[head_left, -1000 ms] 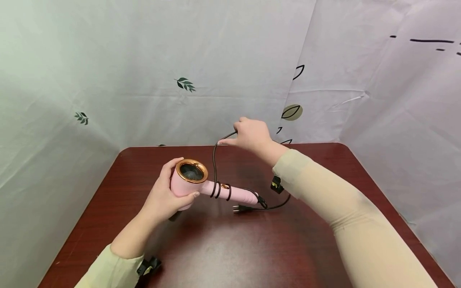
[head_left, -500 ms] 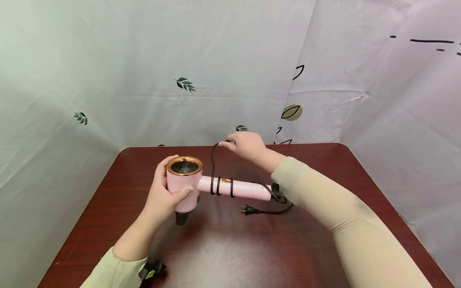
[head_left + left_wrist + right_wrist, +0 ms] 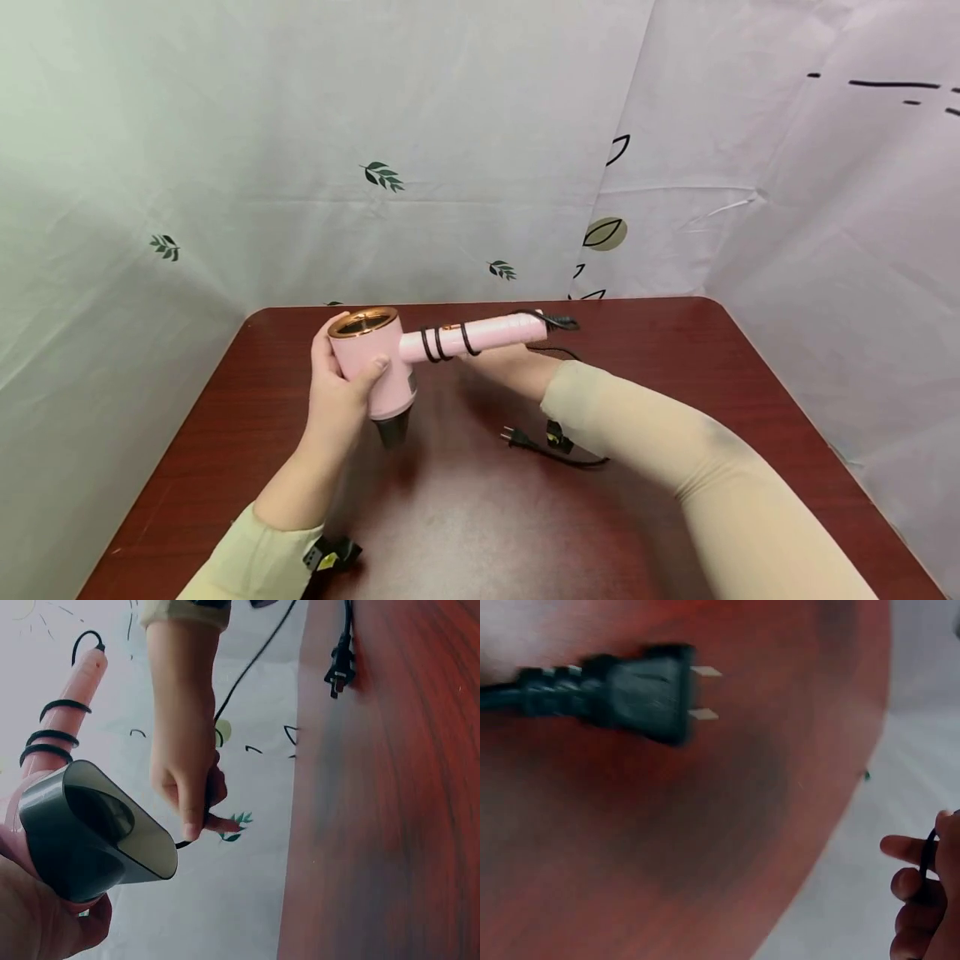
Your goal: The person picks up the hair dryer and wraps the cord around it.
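Note:
My left hand grips the barrel of a pink hair dryer with a gold rim at its upper end and a black nozzle pointing down. Its handle extends rightward with several turns of black cord around it. Partly hidden behind the handle in the head view is my right hand. The left wrist view shows this right hand pinching the cord beyond the nozzle. A two-prong plug hangs at the cord's end, seen close in the right wrist view.
The dark red wooden table lies beneath both hands. Pale fabric walls with leaf prints enclose its back and sides. A black wrist device sits at the left sleeve, another below the right sleeve.
My right hand has come down from above the handle to behind and below it, bringing the cord along. My left hand has raised the hair dryer slightly, its handle now tilting upward to the right.

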A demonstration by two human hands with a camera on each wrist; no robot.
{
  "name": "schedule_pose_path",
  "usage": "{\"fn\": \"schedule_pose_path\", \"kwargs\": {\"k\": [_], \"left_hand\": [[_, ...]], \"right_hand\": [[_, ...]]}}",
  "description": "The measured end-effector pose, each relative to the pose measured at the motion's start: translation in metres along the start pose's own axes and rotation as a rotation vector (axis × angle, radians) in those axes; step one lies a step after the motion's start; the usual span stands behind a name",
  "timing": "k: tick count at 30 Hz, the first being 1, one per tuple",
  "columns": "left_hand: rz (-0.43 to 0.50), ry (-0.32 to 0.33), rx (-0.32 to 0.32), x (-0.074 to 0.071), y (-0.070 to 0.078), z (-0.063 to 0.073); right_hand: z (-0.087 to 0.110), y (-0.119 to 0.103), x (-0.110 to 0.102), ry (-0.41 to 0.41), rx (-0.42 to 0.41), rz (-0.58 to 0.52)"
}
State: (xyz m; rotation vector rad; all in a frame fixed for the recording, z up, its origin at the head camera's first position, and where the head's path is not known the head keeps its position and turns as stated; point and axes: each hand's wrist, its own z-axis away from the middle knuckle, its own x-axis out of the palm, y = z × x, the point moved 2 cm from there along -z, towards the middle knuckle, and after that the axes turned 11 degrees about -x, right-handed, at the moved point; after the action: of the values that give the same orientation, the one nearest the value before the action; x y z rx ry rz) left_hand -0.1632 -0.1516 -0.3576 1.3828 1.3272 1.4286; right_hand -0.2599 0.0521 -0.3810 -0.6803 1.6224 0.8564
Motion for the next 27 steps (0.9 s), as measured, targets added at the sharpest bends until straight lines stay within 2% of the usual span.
{"fn": "schedule_pose_path", "kwargs": {"k": [1, 3, 4, 8, 10, 13, 18, 22, 27], "left_hand": [[0.015, 0.018, 0.003, 0.000, -0.001, -0.002], [0.043, 0.048, 0.012, -0.001, -0.002, -0.007], [0.053, 0.062, 0.015, -0.002, -0.003, -0.009], [0.060, 0.114, 0.016, -0.004, -0.005, -0.017], [0.050, 0.142, 0.012, -0.005, -0.006, -0.020], [0.025, 0.185, 0.022, -0.008, -0.009, -0.027], [-0.119, 0.265, 0.039, -0.016, -0.016, -0.035], [-0.232, 0.303, 0.057, -0.021, -0.022, -0.036], [-0.323, 0.298, 0.070, -0.023, -0.026, -0.039]], "right_hand": [[-0.002, -0.004, 0.003, 0.023, -0.007, 0.127], [-0.007, -0.009, 0.008, 0.170, 0.088, -0.151], [-0.009, -0.012, 0.010, 0.147, 0.113, -0.049], [-0.013, -0.023, 0.015, 0.044, 0.132, 0.031], [-0.013, -0.029, 0.015, 0.044, 0.094, 0.083], [-0.009, -0.039, 0.015, 0.093, 0.010, 0.165], [0.002, -0.054, 0.013, 0.181, -0.170, 0.263], [0.012, -0.061, 0.006, 0.261, -0.277, 0.286], [0.020, -0.066, -0.008, 0.344, -0.356, 0.253]]}}
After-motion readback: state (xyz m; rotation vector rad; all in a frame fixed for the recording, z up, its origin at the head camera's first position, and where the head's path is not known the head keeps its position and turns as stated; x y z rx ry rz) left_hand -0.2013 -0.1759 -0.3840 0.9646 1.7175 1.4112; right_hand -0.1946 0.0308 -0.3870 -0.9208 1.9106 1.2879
